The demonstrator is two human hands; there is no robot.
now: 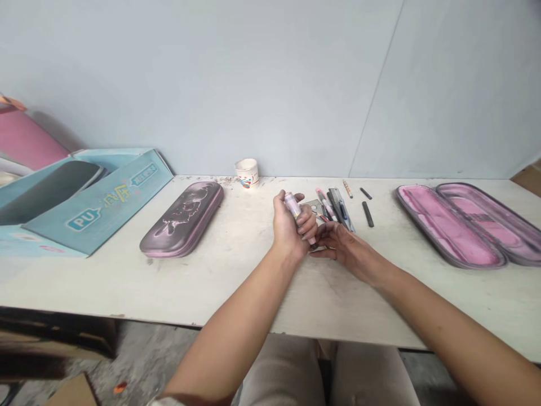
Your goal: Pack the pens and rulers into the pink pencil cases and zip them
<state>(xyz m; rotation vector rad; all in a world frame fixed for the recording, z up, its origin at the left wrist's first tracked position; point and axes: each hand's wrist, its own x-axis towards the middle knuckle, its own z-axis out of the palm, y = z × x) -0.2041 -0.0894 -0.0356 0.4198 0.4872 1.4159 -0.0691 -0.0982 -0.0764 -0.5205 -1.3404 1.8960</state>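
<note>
My left hand (295, 224) is wrapped round a pink-and-white tube (291, 204) with a dark lower end, held tilted above the table. Close to that lower end, my right hand (340, 245) has its fingers curved and its thumb apart; whether it touches the tube I cannot tell. Just behind the hands lie several pens and rulers in a loose bunch, among them a pink-and-white pen (326, 204) and a grey ruler (337, 206). My left hand partly hides a clear stencil ruler (315, 206) there.
A closed dark pencil case (181, 220) lies left, beside a blue box (101, 208) holding another dark case. An open pink-lined pencil case (448, 225) is at right. A paper cup (247, 172) stands by the wall. A black stick (367, 214) lies right of the pens.
</note>
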